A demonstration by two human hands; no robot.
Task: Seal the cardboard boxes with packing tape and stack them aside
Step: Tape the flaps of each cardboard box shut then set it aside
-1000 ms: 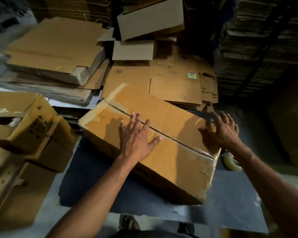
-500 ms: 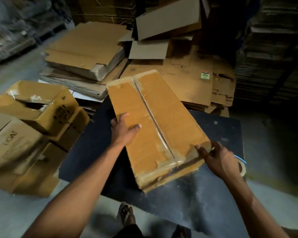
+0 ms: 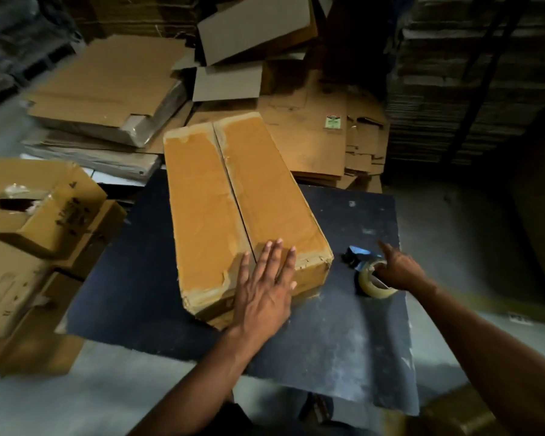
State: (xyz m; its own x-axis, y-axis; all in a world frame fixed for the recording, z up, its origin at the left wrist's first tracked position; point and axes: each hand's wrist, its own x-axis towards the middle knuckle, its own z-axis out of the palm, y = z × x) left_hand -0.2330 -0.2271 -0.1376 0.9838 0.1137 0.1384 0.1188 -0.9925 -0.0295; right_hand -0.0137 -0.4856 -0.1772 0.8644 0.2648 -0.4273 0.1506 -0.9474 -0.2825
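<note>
A left hand (image 3: 266,291) lies flat, fingers spread, on the near end of a long cardboard box (image 3: 233,202), apparently steadying it on the dark surface (image 3: 343,350). The right hand (image 3: 397,270) curls into a roll of packing tape (image 3: 373,283) just beside the box. Flattened cartons (image 3: 107,89) lie beyond.

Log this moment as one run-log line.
left hand: flat on box near end | right hand: gripping tape roll | seam: untaped
</note>
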